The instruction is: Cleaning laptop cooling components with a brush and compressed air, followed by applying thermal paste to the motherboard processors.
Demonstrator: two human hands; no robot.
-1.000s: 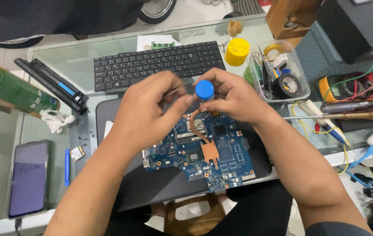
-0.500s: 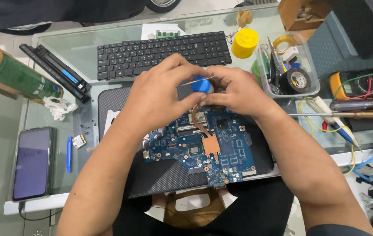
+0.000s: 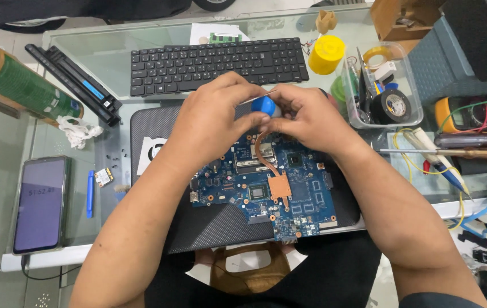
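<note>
Both hands meet above a blue laptop motherboard (image 3: 266, 191) that lies on a dark laptop shell (image 3: 215, 228). My right hand (image 3: 303, 117) grips a small container with a blue cap (image 3: 263, 105). My left hand (image 3: 212, 117) closes its fingers on the same blue-capped container from the left. A thin white stick (image 3: 258, 97) pokes out between the fingers. A copper heat pipe and plate (image 3: 278, 182) sit on the board just below the hands.
A black keyboard (image 3: 215, 63) lies behind the hands. At left are a green spray can (image 3: 21, 85), a black laptop battery (image 3: 75, 82), a phone (image 3: 39, 202) and a blue pen (image 3: 90, 194). At right stand a yellow cup (image 3: 325, 54), a clear tub (image 3: 412, 111) holding black tape, and tools with wires (image 3: 471, 154).
The hands have closed in on the blue-capped container, the left hand now covering more of it. The head view has shifted slightly.
</note>
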